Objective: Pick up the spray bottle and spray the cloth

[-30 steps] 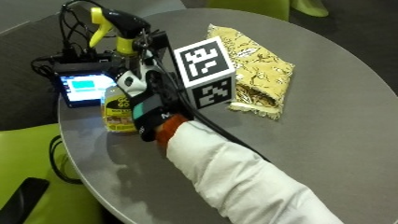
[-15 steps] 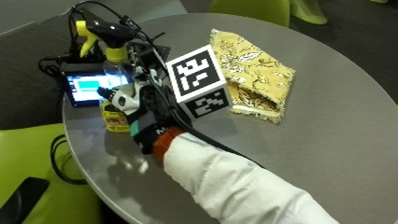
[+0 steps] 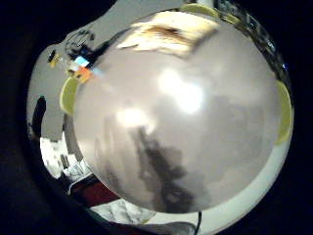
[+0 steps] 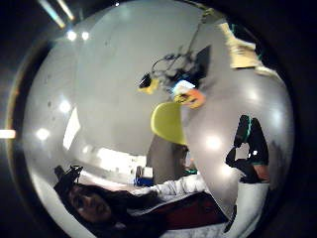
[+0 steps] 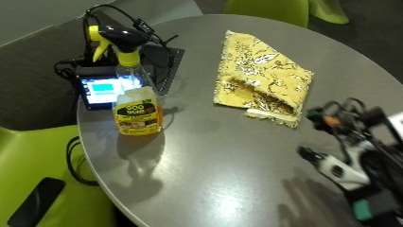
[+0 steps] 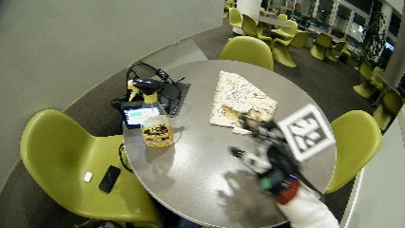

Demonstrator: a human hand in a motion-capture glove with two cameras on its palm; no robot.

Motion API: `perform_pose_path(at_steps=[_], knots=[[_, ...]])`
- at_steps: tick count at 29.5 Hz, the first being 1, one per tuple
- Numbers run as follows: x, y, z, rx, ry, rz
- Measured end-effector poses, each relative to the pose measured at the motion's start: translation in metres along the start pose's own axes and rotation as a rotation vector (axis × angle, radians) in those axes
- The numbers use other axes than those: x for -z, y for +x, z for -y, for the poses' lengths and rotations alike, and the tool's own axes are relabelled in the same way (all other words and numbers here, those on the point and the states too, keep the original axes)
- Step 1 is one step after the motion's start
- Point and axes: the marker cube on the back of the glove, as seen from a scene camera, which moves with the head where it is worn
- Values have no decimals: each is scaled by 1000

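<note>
A round grey table [image 5: 220, 156] carried an upright spray bottle [image 5: 135, 101], a yellow patterned cloth [image 5: 261, 78] and a small lit screen device [image 5: 104, 90].

The bottle [image 5: 136, 97] stands upright near the bench edge, holding orange liquid, with a black and yellow sprayer. The yellow patterned cloth [image 5: 262, 76] lies flat, well apart.

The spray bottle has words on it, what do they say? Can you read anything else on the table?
"GOO GONE": on the yellow label of the spray bottle, in black letters.
Smaller print under that on the label: too small to read.
Lit screen behind the bottle: whatever it shows is too blurred to read.
The cloth bears a pattern, no words.
</note>
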Motion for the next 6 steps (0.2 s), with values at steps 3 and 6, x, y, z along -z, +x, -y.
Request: perform_pose_path(at_steps=[3,6], knots=[[0,0,0,0,0,0],[0,0,0,0,0,0]])
